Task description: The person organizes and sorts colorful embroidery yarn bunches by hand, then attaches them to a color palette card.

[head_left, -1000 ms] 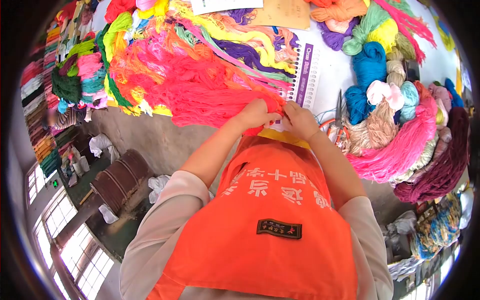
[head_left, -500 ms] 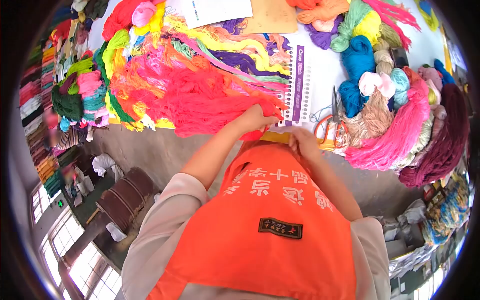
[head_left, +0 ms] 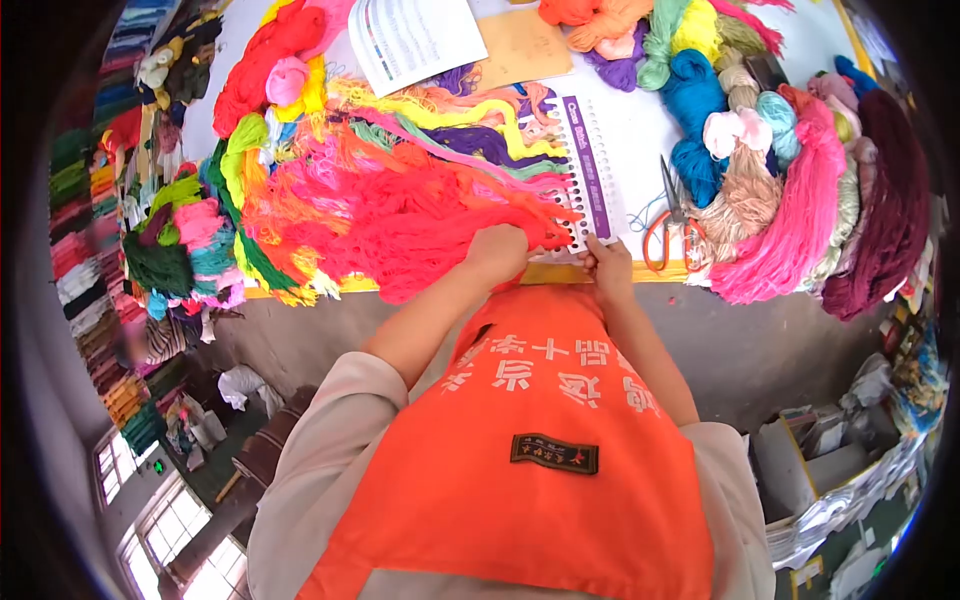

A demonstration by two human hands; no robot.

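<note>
Two hands at the near edge of the tabletop [head_left: 640, 125]. Left hand [head_left: 497, 252] closed on a fat red bunch [head_left: 420, 225] of thread, right where the bunch meets the card [head_left: 585, 170]. Right hand [head_left: 607, 262] pressed on the near corner of the card, fingers together; hard to tell if pinching a thread.

One white card with a purple stripe and rows of small holes, lying flat in the middle of the tabletop. One pair of scissors [head_left: 672, 225] with orange handles, just right of the card. One printed sheet [head_left: 415, 35] and one brown envelope [head_left: 520, 45] at the far side, both cut off at the top edge.

Thread bunches too many to count: pink, yellow, green and purple on the left, blue, pink, tan and dark red on the right, all tangled and piled over each other. Fingertips of the left hand hidden in the red bunch. Orange apron [head_left: 530, 450] covering the lap and the floor below.
</note>
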